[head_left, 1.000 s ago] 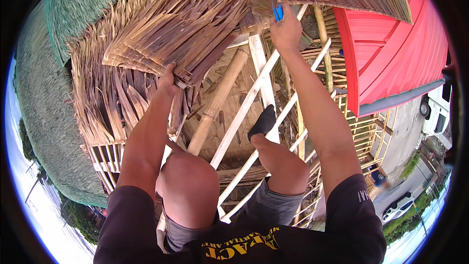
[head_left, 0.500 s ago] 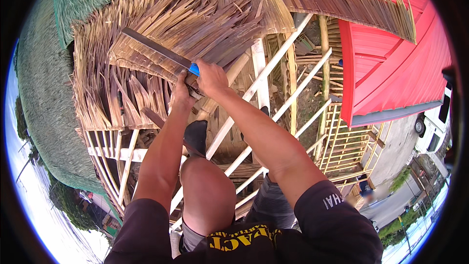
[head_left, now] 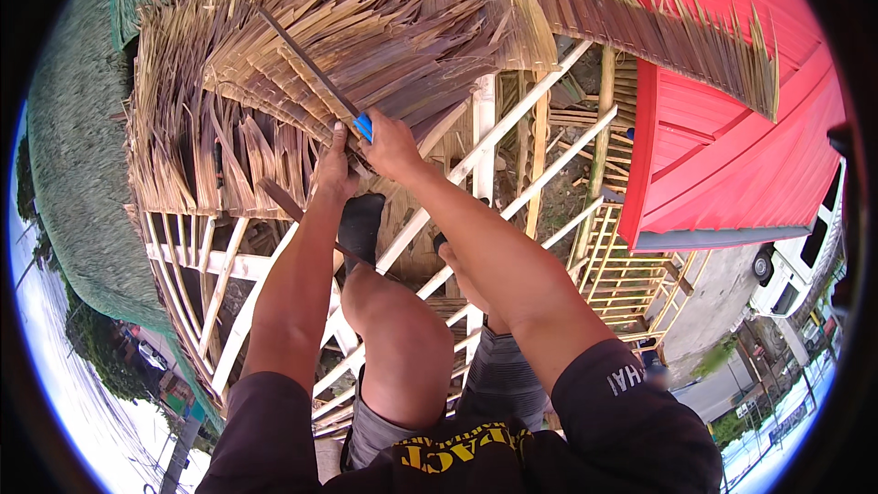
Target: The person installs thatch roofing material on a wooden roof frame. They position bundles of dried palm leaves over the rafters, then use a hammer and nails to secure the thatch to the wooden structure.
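Beside pale slats point(head_left: 512, 119), right hand point(head_left: 393, 150) gripping blue-handled blade point(head_left: 312, 65), left hand point(head_left: 337, 170) clasping thatch point(head_left: 402, 73)

Around the blue handle point(head_left: 364, 126), your right hand point(head_left: 393, 148) is wrapped and your left hand point(head_left: 337, 169) sits just beside it, leaving you little room between. Beyond it, the thatch panels point(head_left: 366, 64) lie under the blade point(head_left: 306, 62) and block you from below. Right of it, past your right forearm point(head_left: 494, 242), gaps between pale battens point(head_left: 540, 97) would let a hand through. Nearer you than the handle, your black-socked foot point(head_left: 361, 227) and bent knee point(head_left: 407, 334) obstruct.
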`<state>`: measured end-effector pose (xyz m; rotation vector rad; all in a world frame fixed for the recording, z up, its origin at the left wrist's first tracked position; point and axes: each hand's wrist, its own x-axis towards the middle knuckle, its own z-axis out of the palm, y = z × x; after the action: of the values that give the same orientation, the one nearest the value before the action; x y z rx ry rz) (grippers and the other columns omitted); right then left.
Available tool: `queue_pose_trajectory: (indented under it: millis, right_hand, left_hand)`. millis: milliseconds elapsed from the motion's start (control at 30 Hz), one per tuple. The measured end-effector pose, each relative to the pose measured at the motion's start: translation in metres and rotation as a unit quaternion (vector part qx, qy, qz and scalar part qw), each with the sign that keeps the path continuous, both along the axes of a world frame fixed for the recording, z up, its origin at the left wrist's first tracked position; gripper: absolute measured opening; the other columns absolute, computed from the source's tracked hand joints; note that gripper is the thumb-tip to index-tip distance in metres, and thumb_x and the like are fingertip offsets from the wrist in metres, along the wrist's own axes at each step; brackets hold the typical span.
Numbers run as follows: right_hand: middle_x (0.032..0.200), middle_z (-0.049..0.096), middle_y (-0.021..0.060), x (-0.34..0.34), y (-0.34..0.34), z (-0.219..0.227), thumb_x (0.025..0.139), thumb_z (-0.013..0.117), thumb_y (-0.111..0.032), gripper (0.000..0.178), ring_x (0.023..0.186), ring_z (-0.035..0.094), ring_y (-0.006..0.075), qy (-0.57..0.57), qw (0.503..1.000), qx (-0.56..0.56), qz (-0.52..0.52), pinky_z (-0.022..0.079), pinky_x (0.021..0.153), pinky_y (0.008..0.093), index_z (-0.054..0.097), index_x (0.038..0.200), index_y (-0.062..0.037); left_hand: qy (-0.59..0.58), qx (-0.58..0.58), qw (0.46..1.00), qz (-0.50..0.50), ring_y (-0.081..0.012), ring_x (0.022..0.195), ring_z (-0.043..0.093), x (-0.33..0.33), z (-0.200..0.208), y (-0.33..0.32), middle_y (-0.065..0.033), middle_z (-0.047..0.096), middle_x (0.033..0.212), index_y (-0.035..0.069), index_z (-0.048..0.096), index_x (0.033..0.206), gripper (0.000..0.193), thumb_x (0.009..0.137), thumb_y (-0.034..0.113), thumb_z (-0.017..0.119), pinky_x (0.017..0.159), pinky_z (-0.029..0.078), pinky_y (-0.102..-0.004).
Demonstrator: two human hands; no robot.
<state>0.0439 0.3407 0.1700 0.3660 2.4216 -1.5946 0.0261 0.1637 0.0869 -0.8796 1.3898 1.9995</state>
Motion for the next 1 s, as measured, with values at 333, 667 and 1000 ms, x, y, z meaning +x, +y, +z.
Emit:
queue_pose_trajectory:
  millis: [333, 667, 1000]
  right_hand:
    - [0.103, 0.07, 0.0183, 0.021, 0.059, 0.01, 0.085, 0.076, -0.022, 0.035, 0.1, 0.067, 0.0387, -0.03, 0.992, -0.067, 0.103, 0.052, 0.087, 0.0472, 0.06, 0.112, -0.0056]
    - [0.106, 0.07, 0.0274, 0.065, 0.276, -0.068, 0.093, 0.069, -0.036, 0.046, 0.102, 0.067, 0.0448, -0.29, 0.936, 0.2, -0.004, 0.053, 0.088, 0.0514, 0.057, 0.121, -0.0008]
    - [0.106, 0.069, 0.029, 0.038, 0.301, -0.053, 0.101, 0.057, -0.032, 0.044, 0.103, 0.066, 0.0471, -0.247, 0.945, 0.202, 0.074, 0.051, 0.089, 0.0556, 0.048, 0.133, -0.0033]
  left_hand:
    - [-0.111, -0.144, 0.982, 0.046, -0.0236, 0.091, 0.068, -0.03, 0.013, 0.003, -0.0111, 0.069, 0.104, 0.001, 0.065, 0.115, 0.046, 0.082, 0.032, 0.076, 0.078, 0.058, -0.0428]
    - [-0.021, -0.302, 0.951, 0.066, -0.0279, 0.097, 0.067, -0.02, 0.041, 0.015, -0.0168, 0.067, 0.115, -0.007, 0.059, 0.129, 0.066, 0.079, 0.033, 0.076, 0.082, 0.056, -0.0443]
    - [-0.058, -0.237, 0.968, 0.056, -0.0268, 0.091, 0.07, -0.035, 0.028, 0.017, -0.0122, 0.069, 0.108, -0.003, 0.061, 0.124, 0.053, 0.083, 0.029, 0.073, 0.075, 0.059, -0.047]
